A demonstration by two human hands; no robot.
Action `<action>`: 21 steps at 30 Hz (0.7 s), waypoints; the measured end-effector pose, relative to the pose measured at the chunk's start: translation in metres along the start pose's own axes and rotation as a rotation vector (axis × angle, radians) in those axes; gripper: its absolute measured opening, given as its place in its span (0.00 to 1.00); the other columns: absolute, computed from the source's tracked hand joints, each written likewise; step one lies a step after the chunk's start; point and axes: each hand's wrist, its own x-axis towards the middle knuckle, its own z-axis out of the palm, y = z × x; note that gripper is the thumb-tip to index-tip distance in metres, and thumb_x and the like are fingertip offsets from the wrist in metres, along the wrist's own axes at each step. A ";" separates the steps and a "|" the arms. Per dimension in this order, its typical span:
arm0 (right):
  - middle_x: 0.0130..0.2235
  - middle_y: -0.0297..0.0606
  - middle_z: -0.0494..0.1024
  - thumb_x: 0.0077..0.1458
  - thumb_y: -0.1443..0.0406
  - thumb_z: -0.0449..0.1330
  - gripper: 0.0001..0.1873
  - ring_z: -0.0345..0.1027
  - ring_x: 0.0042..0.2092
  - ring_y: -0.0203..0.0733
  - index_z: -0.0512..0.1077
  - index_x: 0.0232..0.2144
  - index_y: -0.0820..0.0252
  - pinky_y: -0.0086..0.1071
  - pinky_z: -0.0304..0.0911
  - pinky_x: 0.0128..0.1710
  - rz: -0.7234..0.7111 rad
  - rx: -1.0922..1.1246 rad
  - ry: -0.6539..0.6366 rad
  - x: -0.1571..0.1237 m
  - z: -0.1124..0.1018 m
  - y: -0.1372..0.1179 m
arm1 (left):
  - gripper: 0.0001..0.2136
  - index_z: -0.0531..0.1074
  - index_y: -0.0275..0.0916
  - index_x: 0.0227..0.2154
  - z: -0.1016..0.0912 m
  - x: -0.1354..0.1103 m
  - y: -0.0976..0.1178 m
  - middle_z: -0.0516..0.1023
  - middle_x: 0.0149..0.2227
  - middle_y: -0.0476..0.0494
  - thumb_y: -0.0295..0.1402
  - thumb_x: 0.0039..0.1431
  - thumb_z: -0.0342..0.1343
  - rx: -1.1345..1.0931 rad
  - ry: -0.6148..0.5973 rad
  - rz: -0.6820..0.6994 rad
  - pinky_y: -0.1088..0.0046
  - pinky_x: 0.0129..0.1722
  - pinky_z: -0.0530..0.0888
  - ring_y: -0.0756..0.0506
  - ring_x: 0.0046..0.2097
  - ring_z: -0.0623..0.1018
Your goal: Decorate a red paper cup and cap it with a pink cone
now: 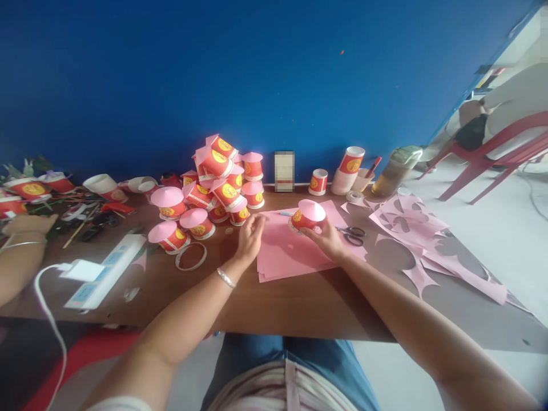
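Observation:
My right hand (329, 238) grips a red paper cup with a pink paper top (307, 214), holding it tilted just above a stack of pink paper sheets (291, 254). My left hand (250, 237) rests at the left edge of those sheets, fingers stretched out and holding nothing. A pile of finished pink-topped red cups (209, 191) lies just beyond my left hand. Black-handled scissors (353, 234) lie right of my right hand.
Pink paper offcuts (422, 240) cover the table's right side. A tape ring (190, 256), a white power strip (105, 271) and craft clutter lie left, near another person's arm (19, 251). Stacked cups (349, 168), a bottle (394, 168) and red chairs (492, 154) stand behind.

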 end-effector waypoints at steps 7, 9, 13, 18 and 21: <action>0.55 0.50 0.79 0.48 0.50 0.72 0.41 0.74 0.56 0.60 0.66 0.59 0.58 0.53 0.71 0.56 -0.067 -0.108 -0.051 -0.003 0.004 -0.002 | 0.20 0.72 0.39 0.27 0.000 0.008 -0.004 0.73 0.28 0.50 0.52 0.58 0.64 -0.065 -0.029 -0.058 0.72 0.34 0.70 0.50 0.30 0.71; 0.55 0.50 0.79 0.49 0.49 0.72 0.42 0.75 0.55 0.59 0.65 0.60 0.57 0.53 0.72 0.55 -0.070 -0.085 -0.059 -0.003 0.004 -0.002 | 0.19 0.75 0.39 0.36 0.002 0.008 -0.004 0.77 0.34 0.48 0.51 0.55 0.67 -0.113 -0.035 -0.084 0.72 0.35 0.72 0.50 0.32 0.74; 0.54 0.48 0.79 0.48 0.49 0.72 0.41 0.74 0.55 0.59 0.66 0.60 0.57 0.53 0.70 0.57 -0.078 -0.109 -0.050 -0.004 0.002 -0.001 | 0.17 0.76 0.40 0.40 0.002 0.006 -0.003 0.76 0.34 0.49 0.48 0.58 0.65 -0.155 -0.019 -0.098 0.72 0.36 0.73 0.50 0.32 0.75; 0.55 0.49 0.77 0.50 0.48 0.70 0.38 0.73 0.57 0.60 0.67 0.59 0.57 0.53 0.70 0.58 -0.123 -0.169 -0.076 -0.005 0.004 0.005 | 0.15 0.75 0.41 0.42 0.001 0.004 -0.003 0.75 0.34 0.49 0.46 0.60 0.65 -0.157 0.002 -0.094 0.71 0.38 0.74 0.50 0.33 0.76; 0.56 0.49 0.76 0.52 0.48 0.69 0.37 0.73 0.57 0.61 0.67 0.59 0.56 0.54 0.71 0.58 -0.171 -0.183 -0.087 -0.006 0.006 0.007 | 0.17 0.74 0.41 0.43 0.001 0.004 -0.002 0.76 0.35 0.49 0.47 0.60 0.65 -0.167 0.022 -0.104 0.70 0.39 0.75 0.50 0.34 0.77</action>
